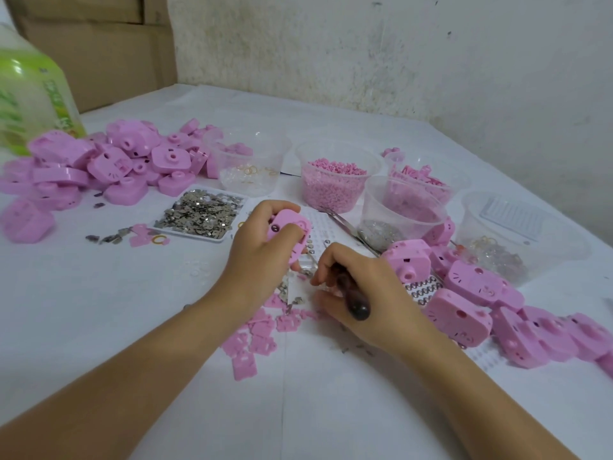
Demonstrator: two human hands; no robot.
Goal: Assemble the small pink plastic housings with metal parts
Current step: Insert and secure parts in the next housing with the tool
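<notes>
My left hand (262, 247) grips a small pink housing (292, 232) above the middle of the table, thumb across its face. Just to its right, my right hand (361, 297) holds a dark-handled tool (353, 298), its fingertips pinching near small metal parts (292, 293) on the cloth. What the tool's tip touches is hidden by the fingers. A white tray of metal parts (202, 212) lies left of my left hand. Flat pink plates (255, 336) are scattered below the hands.
A heap of pink housings (109, 164) fills the back left; more housings (491, 303) lie at the right. Clear tubs hold rings (248, 171), pink beads (335, 180) and other parts (398, 210). Metal tweezers (345, 224) lie beyond my hands. A green bottle (30, 91) stands far left.
</notes>
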